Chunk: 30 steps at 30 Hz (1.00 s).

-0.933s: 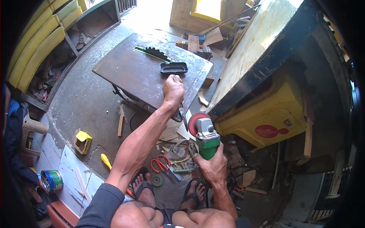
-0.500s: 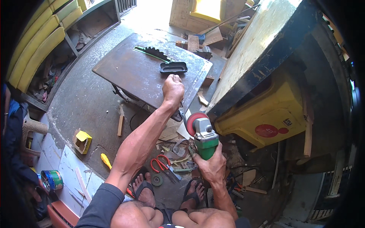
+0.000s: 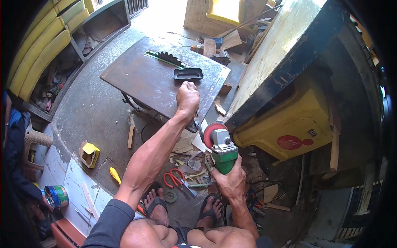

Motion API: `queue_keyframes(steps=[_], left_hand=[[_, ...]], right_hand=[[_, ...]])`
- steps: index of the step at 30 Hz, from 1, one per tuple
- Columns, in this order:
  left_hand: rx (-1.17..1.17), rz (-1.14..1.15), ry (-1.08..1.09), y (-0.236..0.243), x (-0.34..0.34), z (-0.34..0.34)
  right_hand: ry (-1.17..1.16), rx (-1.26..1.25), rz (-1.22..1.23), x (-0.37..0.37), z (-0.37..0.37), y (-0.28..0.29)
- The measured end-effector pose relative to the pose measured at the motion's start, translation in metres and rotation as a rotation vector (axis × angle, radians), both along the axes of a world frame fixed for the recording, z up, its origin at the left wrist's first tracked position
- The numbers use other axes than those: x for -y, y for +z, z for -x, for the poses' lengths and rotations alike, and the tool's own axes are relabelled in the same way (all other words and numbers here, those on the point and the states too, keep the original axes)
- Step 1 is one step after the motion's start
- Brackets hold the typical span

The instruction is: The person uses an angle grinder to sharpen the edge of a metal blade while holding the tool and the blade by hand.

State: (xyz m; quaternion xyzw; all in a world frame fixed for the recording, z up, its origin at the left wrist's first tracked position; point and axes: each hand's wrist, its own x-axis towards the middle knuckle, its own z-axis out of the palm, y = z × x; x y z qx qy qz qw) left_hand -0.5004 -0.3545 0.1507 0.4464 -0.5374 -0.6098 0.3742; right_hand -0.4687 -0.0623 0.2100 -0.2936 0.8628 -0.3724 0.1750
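The green angle grinder (image 3: 224, 153) sits right of centre, its red disc (image 3: 210, 133) close beside a metal piece (image 3: 199, 126). My right hand (image 3: 232, 178) is wrapped round its body. My left hand (image 3: 188, 99) is a closed fist at the table's (image 3: 138, 80) near edge; what it grips, I can't tell. Farther lies a black tray (image 3: 188, 74).

Grn grinder (image 3: 225, 156), red disc (image 3: 208, 135) prob. agst metal pc (image 3: 199, 127)

Your grinder (image 3: 225, 157): green body, silver head (image 3: 222, 137)
Grinder disc (image 3: 209, 135): red
Your sleeve (image 3: 113, 217): dark grey
Tray (image 3: 188, 74): black
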Motion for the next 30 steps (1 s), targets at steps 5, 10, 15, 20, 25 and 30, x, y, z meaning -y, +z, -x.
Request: queue_keyframes(steps=[5,10,15,20,25,30], left_hand=[[0.005,-0.027,-0.01,0.007,-0.003,-0.003],[-0.005,-0.026,-0.011,0.007,-0.003,0.0],[0.012,-0.016,-0.018,0.005,-0.003,-0.004],[0.03,0.012,-0.009,0.004,-0.001,-0.002],[0.02,-0.011,-0.015,0.007,-0.002,-0.005],[0.011,-0.02,-0.016,0.008,-0.003,-0.004]], right_hand=[[0.003,-0.012,-0.028,0.001,0.0,-0.002],[0.035,-0.028,0.038,-0.004,0.0,-0.006],[-0.001,0.005,-0.019,0.0,0.0,0.001],[0.015,-0.03,-0.003,-0.002,0.001,-0.008],[0.022,0.007,0.037,0.0,-0.004,-0.003],[0.006,0.007,-0.016,-0.001,0.002,-0.003]])
